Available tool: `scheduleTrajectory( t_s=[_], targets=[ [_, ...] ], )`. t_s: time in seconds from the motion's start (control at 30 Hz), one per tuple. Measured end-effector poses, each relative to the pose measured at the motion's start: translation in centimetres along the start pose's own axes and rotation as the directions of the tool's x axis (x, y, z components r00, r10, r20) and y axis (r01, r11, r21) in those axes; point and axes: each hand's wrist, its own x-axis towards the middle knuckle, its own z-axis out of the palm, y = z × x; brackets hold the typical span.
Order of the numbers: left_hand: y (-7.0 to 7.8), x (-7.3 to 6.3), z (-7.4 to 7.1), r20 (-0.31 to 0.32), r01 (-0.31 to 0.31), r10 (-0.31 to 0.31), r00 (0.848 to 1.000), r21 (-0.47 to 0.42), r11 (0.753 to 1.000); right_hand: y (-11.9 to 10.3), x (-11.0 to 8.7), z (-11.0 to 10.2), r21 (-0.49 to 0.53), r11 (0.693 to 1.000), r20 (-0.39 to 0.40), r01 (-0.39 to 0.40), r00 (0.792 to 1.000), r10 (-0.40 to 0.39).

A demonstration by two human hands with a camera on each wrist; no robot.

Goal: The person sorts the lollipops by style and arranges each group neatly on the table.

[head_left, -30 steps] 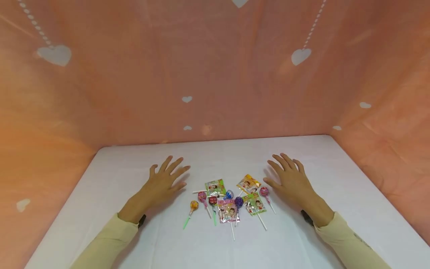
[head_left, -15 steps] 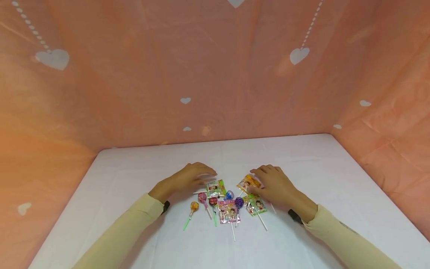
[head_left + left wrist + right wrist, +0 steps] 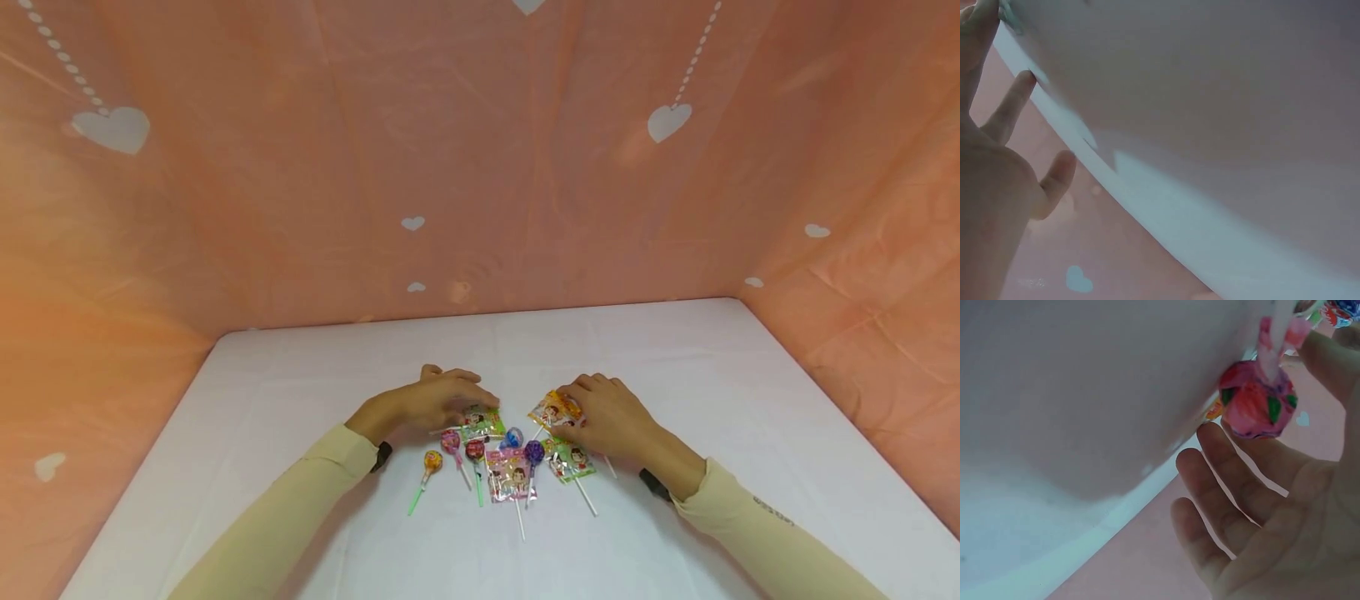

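My left hand [image 3: 442,398] lies over a lollipop in a flat green wrapper [image 3: 483,425], covering its upper left part; whether the fingertips press on it is hidden. In the left wrist view the little finger [image 3: 1059,175] is held away from the others. My right hand [image 3: 611,417] reaches around a lollipop in a flat orange wrapper [image 3: 551,410], thumb and fingertips at its right side. Beneath that palm is a round pink lollipop [image 3: 1259,403], its stick end showing in the head view. The right fingers are loosely bent and spread.
Between the hands lie a blue lollipop [image 3: 513,437], a purple one [image 3: 534,452], a red one [image 3: 475,450], a pink one [image 3: 451,442], an orange one [image 3: 432,461], and flat pink [image 3: 512,477] and green [image 3: 576,460] packets. An orange cloth [image 3: 480,167] surrounds the white table [image 3: 360,542].
Both hands have moved inward from the sides. The left now covers part of the flat green packet, the right the round pink lollipop and the orange packet's edge. The other lollipops look unmoved.
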Motion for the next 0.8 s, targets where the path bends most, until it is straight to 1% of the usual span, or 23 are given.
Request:
scheduleTrajectory(
  t_s=[0.07, 0.17, 0.27, 0.33, 0.47, 0.53, 0.6, 0.7, 0.73, 0.8],
  targets=[
    [-0.02, -0.05, 0.04, -0.013, -0.014, 0.014, 1.0, 0.035, 0.999, 0.01, -0.04, 0.0, -0.002, 1.0, -0.001, 0.0, 1.0, 0.0],
    [-0.15, -0.06, 0.14, -0.04, -0.012, 0.016, 0.999, 0.086, 0.996, 0.07, 0.01, 0.03, -0.003, 1.0, -0.001, -0.002, 1.0, 0.002],
    [-0.38, -0.02, 0.23, -0.057, -0.004, 0.01, 0.998, 0.104, 0.995, 0.11, 0.05, 0.07, 0.0, 1.0, -0.004, -0.003, 1.0, 0.003],
    [-0.5, -0.06, 0.22, -0.055, -0.01, 0.015, 0.998, 0.082, 0.997, 0.13, 0.07, 0.13, -0.001, 1.0, -0.006, -0.003, 1.0, 0.003],
    [-0.59, -0.18, 0.12, -0.014, -0.021, 0.02, 1.0, -0.047, 0.999, 0.16, 0.13, 0.23, -0.004, 1.0, -0.006, 0.0, 1.0, 0.0],
    [-0.56, -0.1, 0.09, 0.014, -0.039, 0.041, 0.999, -0.092, 0.995, 0.17, 0.15, 0.25, -0.004, 1.0, -0.004, -0.002, 1.0, 0.001],
    [-0.51, 0.06, 0.08, 0.03, -0.069, 0.072, 0.997, -0.082, 0.994, 0.19, 0.16, 0.24, -0.002, 1.0, 0.0, -0.006, 1.0, 0.006],
    [-0.39, 0.26, 0.13, 0.026, -0.108, 0.109, 0.994, -0.033, 0.994, 0.21, 0.16, 0.23, 0.007, 1.0, 0.008, -0.011, 1.0, 0.011],
    [-0.36, 0.29, 0.15, 0.017, -0.109, 0.109, 0.994, -0.018, 0.994, 0.2, 0.16, 0.23, 0.01, 1.0, 0.01, -0.012, 1.0, 0.012],
    [-0.3, 0.3, 0.17, -0.002, -0.083, 0.083, 0.997, -0.013, 0.996, 0.19, 0.19, 0.23, 0.019, 1.0, 0.014, -0.015, 1.0, 0.015]
  ],
)
